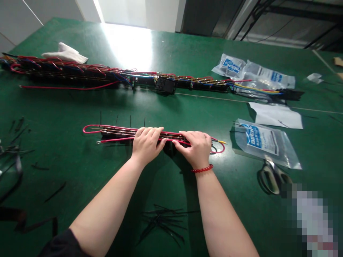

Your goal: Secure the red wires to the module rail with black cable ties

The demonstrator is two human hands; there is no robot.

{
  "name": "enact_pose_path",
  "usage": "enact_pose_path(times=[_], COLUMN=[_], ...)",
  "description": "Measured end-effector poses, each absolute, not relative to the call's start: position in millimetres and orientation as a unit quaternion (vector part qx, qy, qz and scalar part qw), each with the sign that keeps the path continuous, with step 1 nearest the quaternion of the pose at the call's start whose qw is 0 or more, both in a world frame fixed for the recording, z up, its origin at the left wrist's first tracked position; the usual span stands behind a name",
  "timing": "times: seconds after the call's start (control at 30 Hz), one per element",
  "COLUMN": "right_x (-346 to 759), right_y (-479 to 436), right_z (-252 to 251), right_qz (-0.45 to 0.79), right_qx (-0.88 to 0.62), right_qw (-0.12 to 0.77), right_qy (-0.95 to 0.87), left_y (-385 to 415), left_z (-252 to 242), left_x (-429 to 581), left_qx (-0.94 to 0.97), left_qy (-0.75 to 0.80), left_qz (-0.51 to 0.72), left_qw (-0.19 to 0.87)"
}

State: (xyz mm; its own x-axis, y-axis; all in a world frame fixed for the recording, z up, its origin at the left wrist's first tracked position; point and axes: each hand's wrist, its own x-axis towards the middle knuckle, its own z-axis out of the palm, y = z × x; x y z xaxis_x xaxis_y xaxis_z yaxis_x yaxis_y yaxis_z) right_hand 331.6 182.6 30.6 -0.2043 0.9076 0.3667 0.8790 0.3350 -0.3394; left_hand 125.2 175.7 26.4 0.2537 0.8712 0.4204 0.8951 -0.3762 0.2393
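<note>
Lighting: indoor, moderate; broad white glare on far side of table [88,171]; lesser shine on plastic bag [285,151]. Shadows: soft, dark, below left hand [147,144] and right hand [197,147]. Quality: edges stretched; lower-right patch [314,217] pixelated.

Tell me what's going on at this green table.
A person's left hand and right hand hold a short wired bar, with a gap between the hands. Red cables run along the bar. A longer wired assembly lies beyond it, thin black strips lie nearer the person, and scissors sit to the right.
</note>
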Motion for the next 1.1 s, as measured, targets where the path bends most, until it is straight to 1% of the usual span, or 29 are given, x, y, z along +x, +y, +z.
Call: enact_pose_path(times=[0.77,1.1], right_x=[330.9,329.0], right_y=[184.1,183.3], right_z=[27.3,28.7], right_qz=[0.016,-0.003], right_qx=[-0.575,-0.582], right_qw=[0.259,0.238], right_qy=[-0.776,-0.778], left_y=[177.7,178.8], left_z=[23.5,23.8], left_x=[123.5,123.4], left_qx=[-0.79,-0.791], left_qy=[-0.566,-0.562], left_qz=[-0.236,-0.243], left_qw=[0.013,0.008])
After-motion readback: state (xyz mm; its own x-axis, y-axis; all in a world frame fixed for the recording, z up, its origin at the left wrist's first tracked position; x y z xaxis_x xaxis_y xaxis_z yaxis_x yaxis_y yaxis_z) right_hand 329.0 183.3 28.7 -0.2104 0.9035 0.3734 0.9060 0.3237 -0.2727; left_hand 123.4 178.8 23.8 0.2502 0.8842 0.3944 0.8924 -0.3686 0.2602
